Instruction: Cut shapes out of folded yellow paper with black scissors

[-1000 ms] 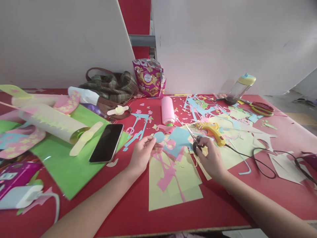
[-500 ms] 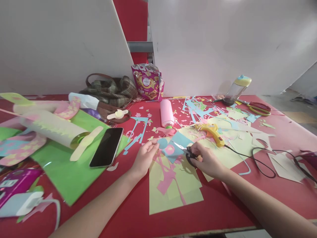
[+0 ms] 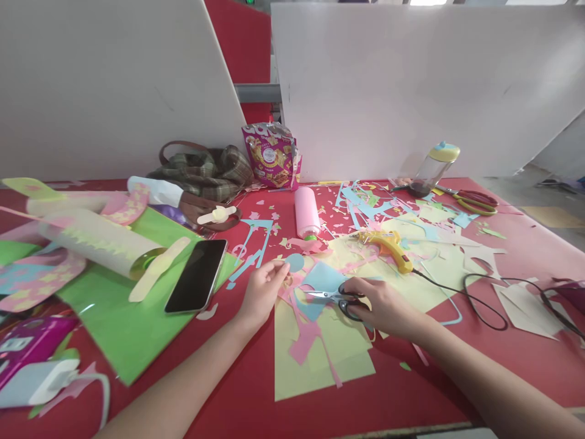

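Observation:
Between the thumb and fingers of my left hand [image 3: 266, 289] is a small round blue paper piece [image 3: 295, 262]. My right hand [image 3: 381, 305] is closed around the black handles of small scissors [image 3: 326, 295], whose blades point left over a square of blue paper [image 3: 320, 277]. Under the scissors lie pink paper scraps [image 3: 306, 341] and sheets of pale yellow paper [image 3: 292, 378]. A pink bottle [image 3: 306, 212] with a green tip lies just beyond my hands.
A yellow glue gun [image 3: 388, 246] with a black cord lies at right. At left are a phone [image 3: 196, 275], green sheets [image 3: 123, 329] and a cardboard tube [image 3: 100, 241]. Farther back stand a snack bag [image 3: 273, 155] and a clear jar [image 3: 434, 171].
The scissors have swung left and down, away from the blue circle. The blue square has shifted lower and away from the circle, which stays in my left hand.

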`<move>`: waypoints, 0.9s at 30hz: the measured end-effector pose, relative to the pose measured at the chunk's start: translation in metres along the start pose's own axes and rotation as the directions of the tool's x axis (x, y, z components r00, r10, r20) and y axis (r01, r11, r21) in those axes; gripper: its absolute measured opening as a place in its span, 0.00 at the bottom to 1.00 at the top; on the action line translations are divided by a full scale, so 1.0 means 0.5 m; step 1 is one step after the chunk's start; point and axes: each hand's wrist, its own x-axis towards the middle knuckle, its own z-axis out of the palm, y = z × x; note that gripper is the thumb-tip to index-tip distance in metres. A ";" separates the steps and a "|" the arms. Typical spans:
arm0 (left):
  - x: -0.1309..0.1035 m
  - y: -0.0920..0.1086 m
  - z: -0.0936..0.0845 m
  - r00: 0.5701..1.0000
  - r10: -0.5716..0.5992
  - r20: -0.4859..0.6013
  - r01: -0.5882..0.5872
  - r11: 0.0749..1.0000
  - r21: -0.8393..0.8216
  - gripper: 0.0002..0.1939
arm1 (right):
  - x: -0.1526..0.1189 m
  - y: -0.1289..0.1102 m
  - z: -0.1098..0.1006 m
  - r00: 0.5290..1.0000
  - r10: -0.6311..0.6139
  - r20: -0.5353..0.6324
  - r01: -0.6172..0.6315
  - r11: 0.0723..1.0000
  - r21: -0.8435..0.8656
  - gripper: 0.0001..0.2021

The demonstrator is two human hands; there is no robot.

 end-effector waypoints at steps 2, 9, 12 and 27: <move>0.002 0.001 -0.003 0.999 0.034 -0.009 -0.034 0.998 0.054 0.12 | 0.001 0.005 -0.001 0.998 -0.057 -0.016 0.055 0.992 -0.117 0.07; 0.019 0.009 -0.019 0.981 0.185 -0.055 -0.170 0.963 0.208 0.09 | 0.009 0.010 -0.023 0.969 -0.162 -0.189 0.111 0.960 -0.257 0.06; 0.039 0.018 -0.033 0.965 0.240 -0.107 -0.205 0.942 0.264 0.09 | 0.026 0.004 -0.022 0.962 -0.152 -0.228 0.092 0.963 -0.255 0.07; 0.121 -0.024 -0.036 0.921 0.321 -0.220 -0.248 0.919 0.305 0.10 | 0.227 -0.010 0.021 0.997 -0.004 -0.076 -0.030 0.894 -0.447 0.11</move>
